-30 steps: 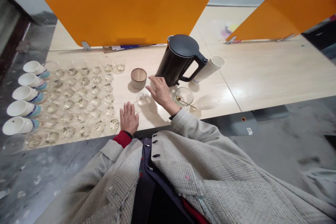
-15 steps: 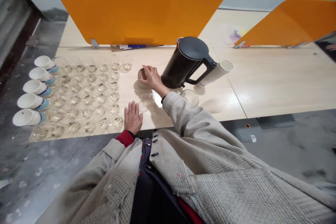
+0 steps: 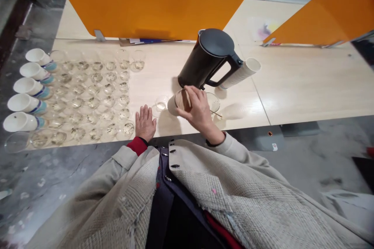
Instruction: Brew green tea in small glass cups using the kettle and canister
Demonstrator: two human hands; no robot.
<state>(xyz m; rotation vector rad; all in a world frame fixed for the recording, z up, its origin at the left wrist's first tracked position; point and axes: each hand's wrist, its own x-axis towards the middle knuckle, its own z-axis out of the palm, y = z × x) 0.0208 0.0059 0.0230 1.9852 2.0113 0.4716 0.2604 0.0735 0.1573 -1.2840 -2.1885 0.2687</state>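
Note:
My right hand (image 3: pixel 198 109) is closed round a small round cup with a wood-coloured inside (image 3: pixel 177 102), lifted and tilted on its side toward a small clear glass dish (image 3: pixel 161 104) on the table. My left hand (image 3: pixel 144 123) lies flat on the table near the front edge, fingers stretched out, holding nothing. Just behind my right hand stands a black kettle (image 3: pixel 207 58). A second glass dish (image 3: pixel 214 103) with a thin spoon (image 3: pixel 216 114) in it lies right of that hand.
Several small glass dishes with bits of tea leaves (image 3: pixel 96 89) cover the table's left part. A row of white paper cups (image 3: pixel 25 103) lies on its side along the left edge. A stack of paper cups (image 3: pixel 241 72) lies behind the kettle. Orange dividers (image 3: pixel 152 2) stand at the back.
My right hand reached to the small cup beside the kettle, took hold of it and brought it toward me, tilted over the glass dish. The left hand stayed flat.

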